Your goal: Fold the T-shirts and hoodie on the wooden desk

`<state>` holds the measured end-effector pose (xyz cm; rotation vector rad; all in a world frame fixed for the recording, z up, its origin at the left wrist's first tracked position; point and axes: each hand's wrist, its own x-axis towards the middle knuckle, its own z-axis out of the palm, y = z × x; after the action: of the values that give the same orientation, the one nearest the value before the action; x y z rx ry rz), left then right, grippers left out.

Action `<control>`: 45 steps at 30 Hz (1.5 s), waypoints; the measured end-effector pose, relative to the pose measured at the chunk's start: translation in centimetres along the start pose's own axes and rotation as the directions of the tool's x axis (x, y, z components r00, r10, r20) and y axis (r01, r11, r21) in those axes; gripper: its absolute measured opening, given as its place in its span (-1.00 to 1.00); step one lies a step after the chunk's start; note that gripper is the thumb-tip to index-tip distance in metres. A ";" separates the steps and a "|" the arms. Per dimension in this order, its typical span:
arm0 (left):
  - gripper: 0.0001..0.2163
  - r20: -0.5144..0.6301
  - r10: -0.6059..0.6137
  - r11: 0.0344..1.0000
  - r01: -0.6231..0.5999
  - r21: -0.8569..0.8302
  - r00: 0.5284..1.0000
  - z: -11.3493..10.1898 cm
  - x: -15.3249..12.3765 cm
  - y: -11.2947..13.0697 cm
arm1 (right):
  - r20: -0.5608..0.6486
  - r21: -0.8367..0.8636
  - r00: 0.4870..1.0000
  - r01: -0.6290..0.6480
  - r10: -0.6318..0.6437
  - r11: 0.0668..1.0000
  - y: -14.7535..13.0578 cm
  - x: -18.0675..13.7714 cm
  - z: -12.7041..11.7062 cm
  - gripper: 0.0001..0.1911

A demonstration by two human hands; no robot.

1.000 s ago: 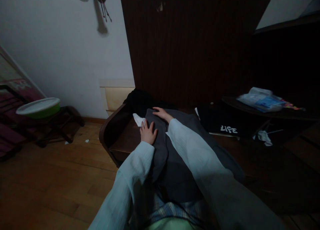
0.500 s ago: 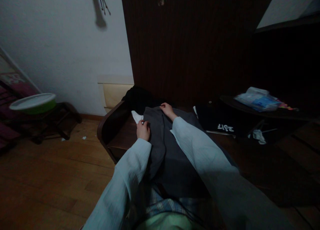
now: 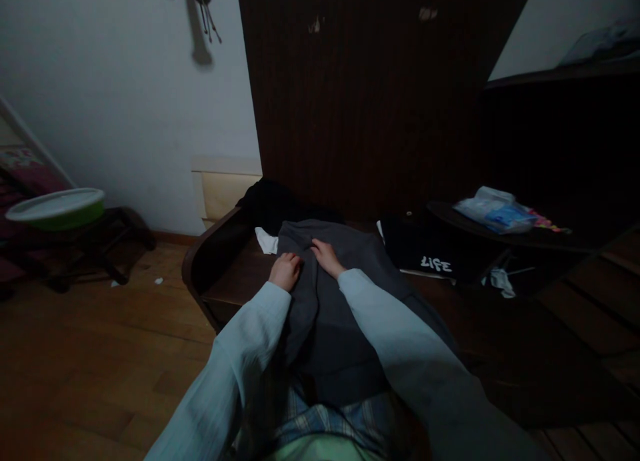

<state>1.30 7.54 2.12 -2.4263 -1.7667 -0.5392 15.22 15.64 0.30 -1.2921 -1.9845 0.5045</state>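
A dark grey garment [image 3: 345, 294] lies spread along a dark wooden bench [image 3: 220, 274] in front of me. My left hand [image 3: 285, 271] is curled closed on the garment's left edge near its far end. My right hand [image 3: 327, 257] lies just to the right of it on the grey cloth, fingers bent down onto the fabric. Both arms wear pale blue sleeves. A small white piece of cloth [image 3: 267, 240] shows beside the garment's top left corner.
A black garment with white "LIFE" lettering [image 3: 425, 251] lies to the right. Black cloth [image 3: 273, 204] is heaped at the bench's far end. A round dark table [image 3: 460, 219] holds plastic packets [image 3: 493, 209]. A green basin [image 3: 53, 209] sits on a stool at left. Wooden floor lies left.
My right hand has pulled back from the garment's far edge toward my left hand. My left hand went from flat and spread to curled closed on the cloth.
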 end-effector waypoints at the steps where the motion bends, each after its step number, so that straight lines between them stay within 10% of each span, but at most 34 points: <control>1: -0.75 -0.002 0.023 1.000 -0.023 -0.004 1.000 0.0 0.0 0.1 | 0.003 -0.012 0.999 0.047 -0.047 0.999 -0.1 -0.1 0.1 -0.72; 10: -0.62 0.081 0.120 0.993 -0.118 -0.028 0.989 1.3 0.1 0.2 | -0.099 -0.199 0.993 -0.078 0.059 0.977 0.1 -0.1 0.1 -0.64; 16: -0.61 0.141 0.014 0.999 -0.019 0.033 0.990 0.7 0.9 1.1 | 0.090 -0.332 0.995 0.073 -0.046 0.940 -1.0 -0.7 -0.6 -0.65; 24: -0.73 -0.008 -0.153 0.978 0.153 0.143 0.988 1.3 2.9 3.8 | 0.081 -0.580 0.996 0.015 0.039 0.814 2.8 -3.5 -10.9 -0.59; 29: -0.69 0.053 -0.036 0.999 0.038 -0.035 0.998 2.1 2.9 3.3 | 0.177 -0.768 0.976 0.057 0.126 0.638 5.5 -4.9 -15.8 -0.73; 34: -0.55 0.165 -0.089 0.995 0.096 -0.035 0.982 2.0 2.3 3.5 | 0.222 -0.829 0.956 0.082 0.192 0.553 6.2 -4.1 -15.5 -0.72; 45: -0.55 0.152 -0.135 0.991 0.136 0.002 0.979 2.3 1.9 3.5 | 0.101 -0.694 0.951 -0.144 0.293 0.706 6.1 -1.7 -14.6 -0.53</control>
<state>5.63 8.78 1.11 -2.4239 -2.0042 -0.3830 30.20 15.90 5.56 -2.0172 -2.3034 -0.0234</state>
